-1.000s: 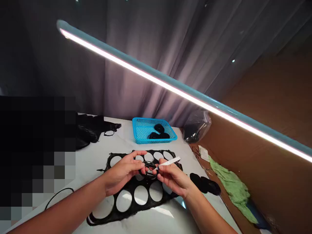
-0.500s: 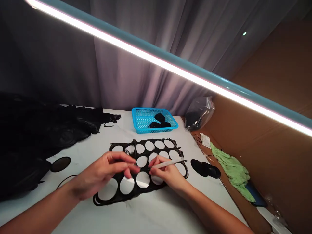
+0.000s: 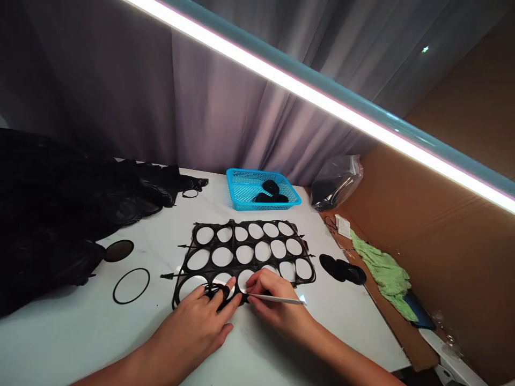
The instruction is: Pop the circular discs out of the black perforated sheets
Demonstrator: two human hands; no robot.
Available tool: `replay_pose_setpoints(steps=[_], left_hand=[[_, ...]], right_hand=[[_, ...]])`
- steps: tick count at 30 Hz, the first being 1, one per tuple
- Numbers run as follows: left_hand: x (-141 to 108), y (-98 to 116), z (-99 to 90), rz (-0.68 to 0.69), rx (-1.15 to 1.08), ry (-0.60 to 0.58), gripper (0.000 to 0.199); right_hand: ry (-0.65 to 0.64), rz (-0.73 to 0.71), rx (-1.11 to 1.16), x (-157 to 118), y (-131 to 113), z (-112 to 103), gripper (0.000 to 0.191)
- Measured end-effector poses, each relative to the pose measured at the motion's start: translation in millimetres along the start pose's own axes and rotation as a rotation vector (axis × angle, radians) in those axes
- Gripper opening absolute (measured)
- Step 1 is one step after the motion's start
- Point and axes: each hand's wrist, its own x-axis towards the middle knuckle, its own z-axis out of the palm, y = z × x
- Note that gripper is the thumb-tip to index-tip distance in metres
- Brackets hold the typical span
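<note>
A flat black sheet [image 3: 233, 262] with rows of round holes lies on the white table [image 3: 298, 348]. My left hand [image 3: 207, 316] rests over its front left edge, fingers spread, with a bunch of thin black rings [image 3: 218, 295] held around or between the fingers. Beside it, my right hand [image 3: 277, 303] pinches a slim pale tool [image 3: 279, 299], its tip at the sheet's front edge near my left fingertips. A single black ring [image 3: 131, 286] and a dark disc [image 3: 119, 250] lie to the left of the sheet.
A blue basket [image 3: 263, 206] with black bundles stands behind the sheet. Black bundles [image 3: 343, 269] lie at right, near a green cloth [image 3: 380, 265] and a clear bag [image 3: 338, 182]. Black material [image 3: 60, 214] is heaped at left. A bright lamp [image 3: 322, 102] crosses overhead.
The view has shifted. Both hands have come down to the sheet's front edge. Black rings now show at my left hand, and the loose ring at left is fully visible.
</note>
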Motion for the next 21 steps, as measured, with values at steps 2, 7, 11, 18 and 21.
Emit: replay_pose_setpoints(steps=[2, 7, 11, 18, 21], left_hand=[[-0.6, 1.7, 1.2, -0.004, 0.007, 0.009, 0.044], [-3.5, 0.4, 5.4, -0.016, -0.015, 0.044, 0.046], [-2.4, -0.5, 6.8, -0.025, -0.021, 0.034, 0.052], [-1.1, -2.2, 5.4, -0.017, -0.061, -0.056, 0.051], [-1.4, -3.3, 10.4, -0.016, -0.105, -0.081, 0.048]], right_hand=[[0.009, 0.006, -0.027, -0.6, -0.6, 5.4, 0.020], [0.006, 0.032, -0.029, -1.4, -0.6, 7.8, 0.020], [0.009, 0.069, -0.012, -2.3, -2.2, 6.3, 0.020], [-0.017, 0.034, -0.145, -3.8, -4.3, 10.3, 0.021], [-0.020, -0.082, -0.314, -7.6, 0.1, 20.9, 0.018]])
